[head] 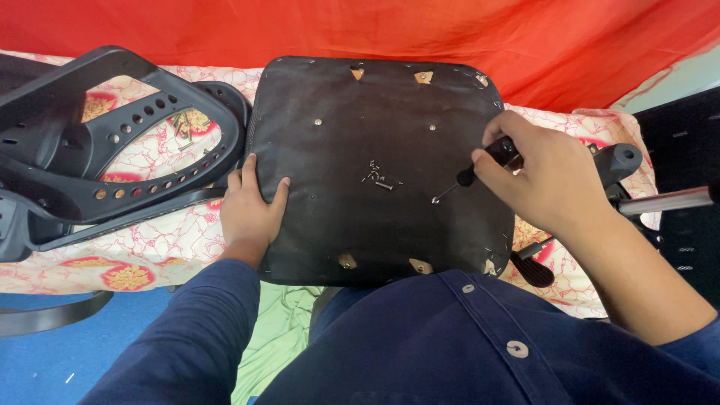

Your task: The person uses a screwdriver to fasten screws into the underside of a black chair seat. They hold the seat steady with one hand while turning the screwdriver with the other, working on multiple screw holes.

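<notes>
Now, screwdriver [480,166] (black-handled), square fabric seat base [375,135]

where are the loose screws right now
In the head view, the loose screws lie near the middle of the black seat base, between the left hand and the screwdriver in the right hand.

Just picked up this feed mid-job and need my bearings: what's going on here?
A person sits with an upturned black chair seat across the lap. The right hand holds a screwdriver with its tip down on a screw in the seat's underside. The left hand rests on the seat's left edge, steadying it. A few loose screws lie near the middle of the panel. A black chair back frame lies to the left on a patterned cloth.
</notes>
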